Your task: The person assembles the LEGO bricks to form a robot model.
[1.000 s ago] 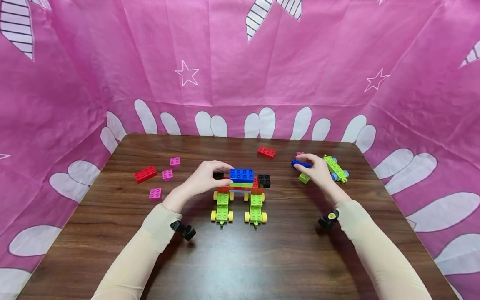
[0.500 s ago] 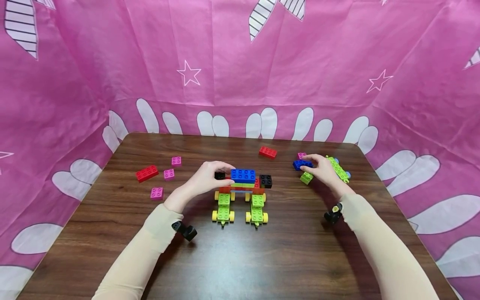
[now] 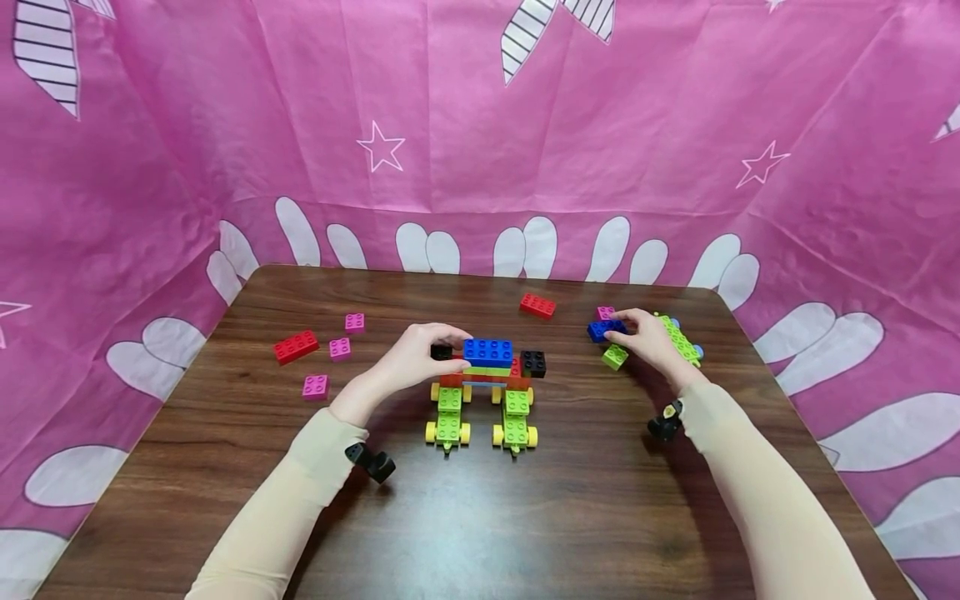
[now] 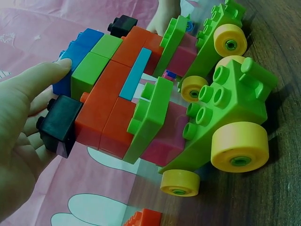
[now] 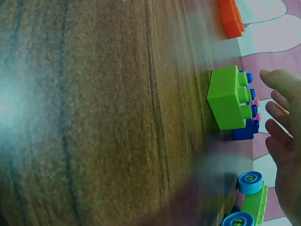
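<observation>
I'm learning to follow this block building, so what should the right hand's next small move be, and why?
Probably lower the right hand and pinch the loose blue brick. In the right wrist view, that hand seems to hover apart from it, holding nothing, while the left hand grips the stacked blue brick atop the wheeled build.

From above, the head view faces forward and down across the wooden tabletop [image 3: 480,517]. Both wrist views are rolled sideways: the left faces the wheeled brick structure [image 4: 156,113] close up, the right looks low toward a lime-green brick [image 5: 225,99]; the head view shares both.
</observation>
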### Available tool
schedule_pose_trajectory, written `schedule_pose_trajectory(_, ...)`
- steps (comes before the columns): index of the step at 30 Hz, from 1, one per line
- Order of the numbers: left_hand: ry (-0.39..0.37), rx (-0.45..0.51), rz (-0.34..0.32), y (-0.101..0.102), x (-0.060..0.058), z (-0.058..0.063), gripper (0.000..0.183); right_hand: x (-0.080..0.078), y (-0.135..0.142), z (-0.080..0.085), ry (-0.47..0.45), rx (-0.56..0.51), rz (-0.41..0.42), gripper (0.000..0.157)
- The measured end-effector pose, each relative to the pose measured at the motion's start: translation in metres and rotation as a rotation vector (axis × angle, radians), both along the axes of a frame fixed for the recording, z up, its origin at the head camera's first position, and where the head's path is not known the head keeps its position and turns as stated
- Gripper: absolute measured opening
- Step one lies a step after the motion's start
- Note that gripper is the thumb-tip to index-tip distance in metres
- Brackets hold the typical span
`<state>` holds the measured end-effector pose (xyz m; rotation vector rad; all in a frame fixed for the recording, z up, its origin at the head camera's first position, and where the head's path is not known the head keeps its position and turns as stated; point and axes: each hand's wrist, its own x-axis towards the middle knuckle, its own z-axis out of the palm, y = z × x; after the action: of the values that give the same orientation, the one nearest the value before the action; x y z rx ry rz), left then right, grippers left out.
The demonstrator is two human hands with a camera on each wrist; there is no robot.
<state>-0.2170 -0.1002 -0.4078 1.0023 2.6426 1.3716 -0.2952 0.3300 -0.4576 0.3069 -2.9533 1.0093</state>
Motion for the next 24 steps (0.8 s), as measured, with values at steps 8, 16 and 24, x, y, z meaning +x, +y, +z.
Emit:
schedule_pose_trajectory(8,-0.004,-0.007,0.006,-0.0005,0.002,0.0014,0.039,-0.0066,0.0011,-0.0065,0.021,0.045,0.004,0.045)
schedule_pose_trajectory(16,-0.007,-0.014,0.006,0.0008,0.0023,0.0024,0.038,-0.006,-0.0001,-0.0078,0.023,0.05,0.001,0.042)
schedule_pose_trajectory(24,-0.012,-0.02,0.01,0.0001,0.0018,0.0013,0.039,-0.0058,-0.0038,-0.0076,0.027,0.034,0.01,0.04)
